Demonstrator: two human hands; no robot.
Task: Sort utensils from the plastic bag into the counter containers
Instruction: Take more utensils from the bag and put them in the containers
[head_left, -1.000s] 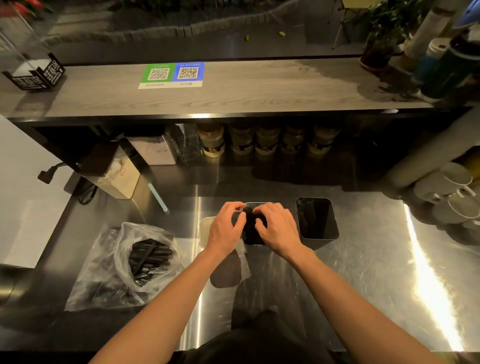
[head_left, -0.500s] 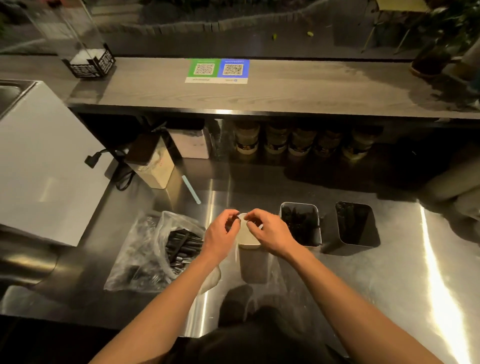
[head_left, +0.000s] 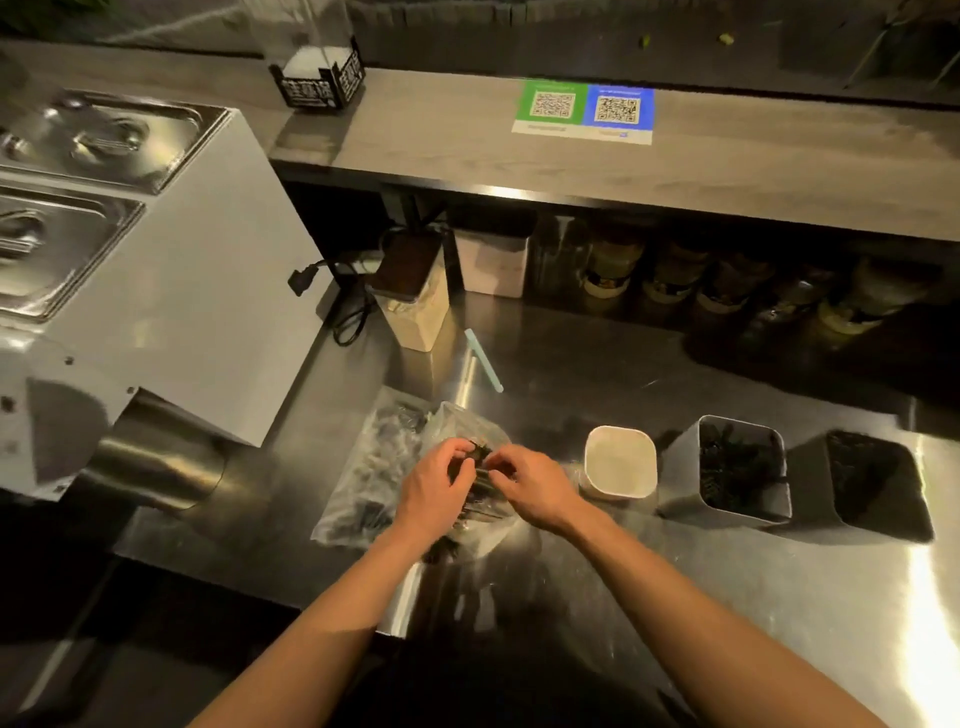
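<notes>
Head view: off the square white tub (head_left: 620, 462), now at the crumpled clear plastic bag (head_left: 363, 467) beside it, pinching black utensils (head_left: 478, 453) with curled left hand (head_left: 434, 486) and right hand (head_left: 530, 488) for the next sorting round.

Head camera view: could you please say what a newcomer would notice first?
The left hand and right hand meet at the clear plastic bag on the steel counter, pinching black utensils. To their right stand a white square tub, a square metal container holding dark utensils and a darker square container; a green-and-blue QR sign lies behind.
</notes>
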